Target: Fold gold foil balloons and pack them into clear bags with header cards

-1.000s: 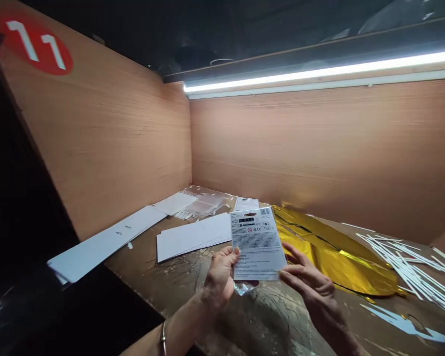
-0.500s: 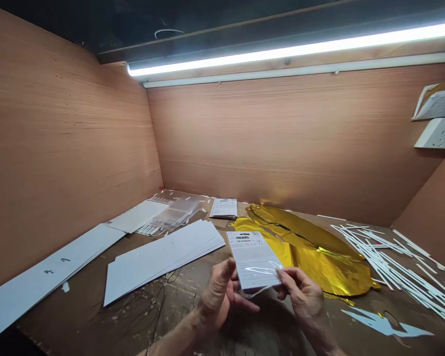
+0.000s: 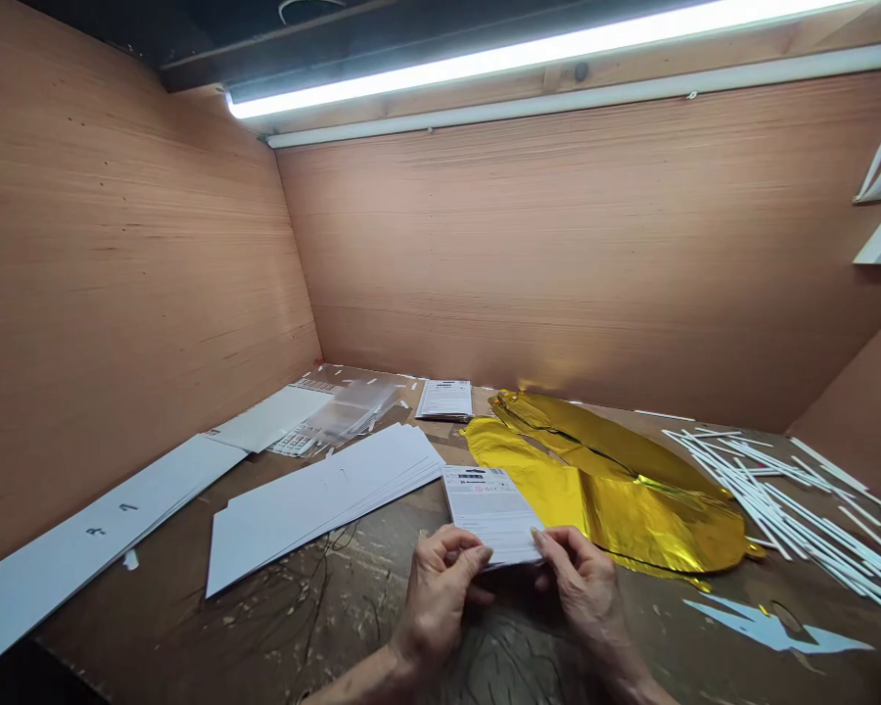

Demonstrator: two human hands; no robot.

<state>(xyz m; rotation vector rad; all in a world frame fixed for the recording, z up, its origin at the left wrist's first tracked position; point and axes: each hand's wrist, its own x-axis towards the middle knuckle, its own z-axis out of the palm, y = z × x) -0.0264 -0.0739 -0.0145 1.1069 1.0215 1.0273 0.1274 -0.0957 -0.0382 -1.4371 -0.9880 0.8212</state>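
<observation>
A flat white printed package with a hang hole at its top is held low in front of me, tilted away. My left hand pinches its near left corner between thumb and fingers. At the near right corner, my right hand grips it the same way. Just beyond lie shiny gold foil balloons, flat on the table. A small stack of similar white packages sits farther back. What is inside the held package cannot be made out.
White card sheets fan out at left, beside a long white strip with marks. Clear plastic bags lie behind them. Many white sticks spread at right, near a pale blue paper cutout. Wooden walls enclose the brown table.
My left hand has gone from half open beside the package to pinching its near left corner. The package has tipped flatter and moved slightly left. The view has shifted a little.
</observation>
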